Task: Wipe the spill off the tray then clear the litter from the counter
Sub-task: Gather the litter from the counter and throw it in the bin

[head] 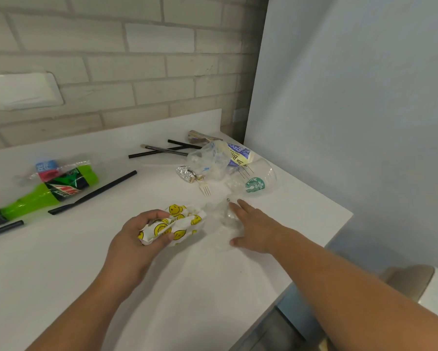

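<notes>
The white counter [111, 274] bore the litter. A green plastic soda bottle [43, 196] lay on its side far left of the tipped clear plastic cup with a green logo [254, 184]. Just in front of that cup, the right hand [253, 226] spread straight fingers over crumpled clear plastic wrap [225, 219], touching it but clasping nothing. Front-left of the cup, the left hand [139, 234] curled round a white paper wrapper printed with yellow smiley faces [180, 224]. A small white plastic fork [205, 189] sat just left of the cup.
</notes>
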Motion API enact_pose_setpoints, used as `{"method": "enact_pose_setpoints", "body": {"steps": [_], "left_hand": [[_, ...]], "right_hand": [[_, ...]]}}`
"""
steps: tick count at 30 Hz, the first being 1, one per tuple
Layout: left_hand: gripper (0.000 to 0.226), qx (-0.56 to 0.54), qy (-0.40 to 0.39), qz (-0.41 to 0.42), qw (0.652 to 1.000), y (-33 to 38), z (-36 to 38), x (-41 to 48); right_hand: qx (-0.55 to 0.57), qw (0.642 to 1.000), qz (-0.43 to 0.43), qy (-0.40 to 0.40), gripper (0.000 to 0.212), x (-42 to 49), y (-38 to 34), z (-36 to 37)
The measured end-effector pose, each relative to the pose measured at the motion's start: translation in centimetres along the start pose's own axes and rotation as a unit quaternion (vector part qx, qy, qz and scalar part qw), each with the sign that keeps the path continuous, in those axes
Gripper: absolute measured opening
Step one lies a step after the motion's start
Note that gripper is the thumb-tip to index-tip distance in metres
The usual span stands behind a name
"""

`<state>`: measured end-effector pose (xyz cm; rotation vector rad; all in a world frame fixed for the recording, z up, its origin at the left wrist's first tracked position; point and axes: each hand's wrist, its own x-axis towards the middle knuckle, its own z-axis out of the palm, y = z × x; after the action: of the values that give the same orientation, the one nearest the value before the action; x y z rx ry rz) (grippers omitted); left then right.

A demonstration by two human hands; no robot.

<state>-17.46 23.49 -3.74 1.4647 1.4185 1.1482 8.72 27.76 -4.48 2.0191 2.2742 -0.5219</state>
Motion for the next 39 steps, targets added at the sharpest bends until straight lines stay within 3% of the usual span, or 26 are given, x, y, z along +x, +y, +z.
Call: {"method": "enact_pose_setpoints", "body": {"steps": [5,12,17,20,25,30,37,39], "left_hand": [[0.033,0.003,-0.010,-0.014,1.000,-0.1,0.0,-0.5],[0.034,0.007,-0.031,-0.008,0.999,0.6,1.3,-1.7],[0.033,0.001,-0.049,-0.005,0.999,1.5,3.5,-2.8],[0.033,0.004,-0.069,0.007,0.998,2.1,5.3,-3.6],[0.034,0.020,-0.102,0.014,0.995,3.0,8.7,-4.7],[0.034,0.029,-0.120,0.033,0.992,4.3,11.4,-6.0],[0.033,0.029,-0.137,0.037,0.989,5.2,13.5,-7.7],[0.033,0.029,-0.142,0.041,0.989,5.4,13.9,-8.1]], "right_hand": [[-0.014,0.998,-0.006,0.053,0.074,-0.6,0.2,0.9],[0.103,0.987,-0.022,0.118,0.045,-3.3,0.9,0.7],[0.187,0.965,0.046,0.177,0.050,-8.4,3.7,-3.5],[0.235,0.954,0.096,0.162,0.038,-13.1,6.2,-6.1],[0.273,0.927,0.153,0.205,0.029,-19.8,10.8,-6.8],[0.234,0.935,0.216,0.158,0.023,-24.6,14.4,-5.6],[0.008,0.959,0.281,0.016,0.025,-26.9,16.8,-1.3],[0.008,0.957,0.289,-0.004,0.025,-26.7,16.6,0.1]]}}
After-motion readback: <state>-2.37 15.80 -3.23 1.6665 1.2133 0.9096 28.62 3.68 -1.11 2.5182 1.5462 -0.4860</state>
